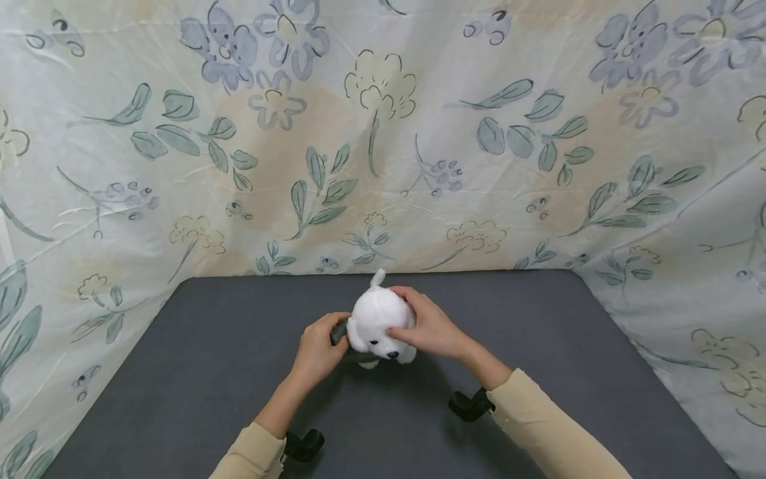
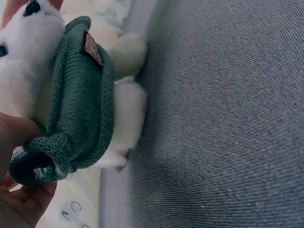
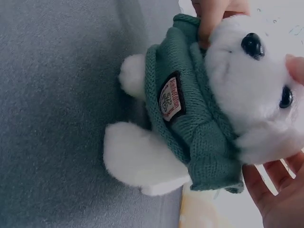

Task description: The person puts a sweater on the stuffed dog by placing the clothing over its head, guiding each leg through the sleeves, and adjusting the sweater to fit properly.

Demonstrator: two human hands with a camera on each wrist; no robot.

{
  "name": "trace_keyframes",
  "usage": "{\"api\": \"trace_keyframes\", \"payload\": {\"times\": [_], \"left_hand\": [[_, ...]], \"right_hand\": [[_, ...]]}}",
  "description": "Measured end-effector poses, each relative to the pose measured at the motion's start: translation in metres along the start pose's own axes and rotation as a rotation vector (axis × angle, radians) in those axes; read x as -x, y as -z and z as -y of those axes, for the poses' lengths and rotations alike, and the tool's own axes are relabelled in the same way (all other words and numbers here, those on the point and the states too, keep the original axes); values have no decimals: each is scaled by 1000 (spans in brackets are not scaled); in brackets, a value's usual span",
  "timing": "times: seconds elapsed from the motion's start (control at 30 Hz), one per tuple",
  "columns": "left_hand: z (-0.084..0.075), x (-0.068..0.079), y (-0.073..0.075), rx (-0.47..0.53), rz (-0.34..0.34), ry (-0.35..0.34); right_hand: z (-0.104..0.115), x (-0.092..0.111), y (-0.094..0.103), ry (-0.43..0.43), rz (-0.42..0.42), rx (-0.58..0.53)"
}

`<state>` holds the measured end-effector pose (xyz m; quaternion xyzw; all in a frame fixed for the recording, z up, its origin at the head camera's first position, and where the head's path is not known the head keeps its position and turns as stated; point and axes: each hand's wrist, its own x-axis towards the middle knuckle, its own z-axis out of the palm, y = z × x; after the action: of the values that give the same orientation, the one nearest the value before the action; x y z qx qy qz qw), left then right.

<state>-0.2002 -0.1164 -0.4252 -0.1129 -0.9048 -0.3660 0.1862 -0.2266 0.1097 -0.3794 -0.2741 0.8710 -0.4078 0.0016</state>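
A white plush dog (image 1: 378,311) with black eyes and nose stands on the grey tabletop. It wears a green knitted sweater (image 2: 80,90) with a printed label (image 3: 172,99) on the chest. My left hand (image 1: 317,349) pinches one sleeve (image 2: 61,149) of the sweater, thumb on one side and fingers on the other; the sleeve's opening faces outward and looks hollow. From the other side my right hand (image 1: 435,326) holds the dog's head, its thumb (image 3: 296,69) near an eye and its fingers behind. The two white feet (image 3: 137,154) show below the sweater's hem.
The grey table (image 1: 197,399) reaches back to a floral cloth (image 1: 383,166) that hangs behind and along both sides. Black wrist mounts (image 1: 469,406) stick out below both forearms, beside beige sleeves.
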Motion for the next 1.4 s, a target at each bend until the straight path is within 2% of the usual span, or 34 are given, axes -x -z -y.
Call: {"api": "trace_keyframes", "payload": {"times": [0.2, 0.43, 0.6, 0.8, 0.9, 1.1, 1.4], "left_hand": [[0, 1, 3, 32, 29, -11], [5, 5, 9, 119, 190, -17], [11, 4, -1, 141, 221, -8], [16, 0, -15, 188, 192, -49], [15, -3, -22, 171, 151, -77], [15, -8, -30, 114, 50, -95], [12, -8, -32, 103, -56, -82]], "right_hand": [[-11, 4, 2, 74, 12, 19], [-32, 12, 4, 125, 42, 67], [-45, 13, 1, 142, 82, 97], [-58, 8, -10, 224, 60, 107], [-62, 3, -17, 243, 50, 79], [-59, 2, -27, 170, 14, 17], [-52, 3, -36, 85, -124, 18]]}}
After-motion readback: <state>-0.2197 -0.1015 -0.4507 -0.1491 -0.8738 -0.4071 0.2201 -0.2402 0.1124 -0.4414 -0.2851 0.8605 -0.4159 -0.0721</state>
